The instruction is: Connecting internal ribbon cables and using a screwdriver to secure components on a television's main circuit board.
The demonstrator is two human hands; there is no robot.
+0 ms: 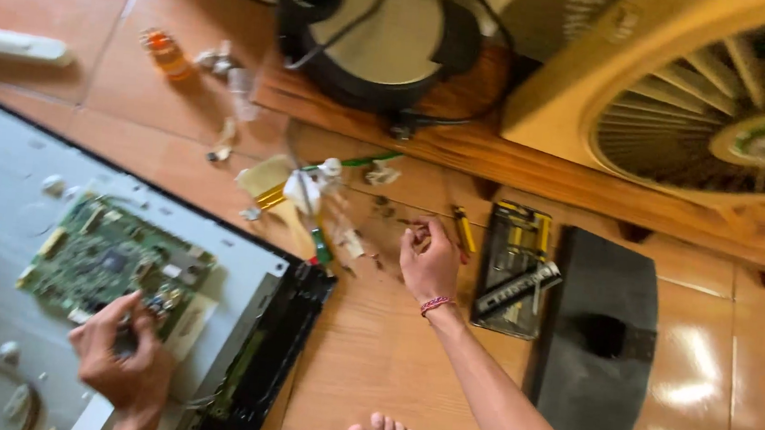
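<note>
Green circuit board point(111, 260) sits on the grey metal back of an opened monitor point(8, 173) on the tiled floor point(370, 361). The left hand point(123, 358) pinches something small at its lower edge (too blurred to name). The right hand point(429, 261), fingers curled, picks at tiny bits on the floor beside a screwdriver kit point(514, 268).

The left hand point(121, 358) sits low at the near left, back of the hand up, fingers curled inward with the fingertips pinched together, wrist bent toward the body. The right arm stretches forward and to the left from the lower right, forearm bare, a woven band around the wrist; the right hand point(429, 261) is loosely curled, fingertips bunched and pointing away
</note>
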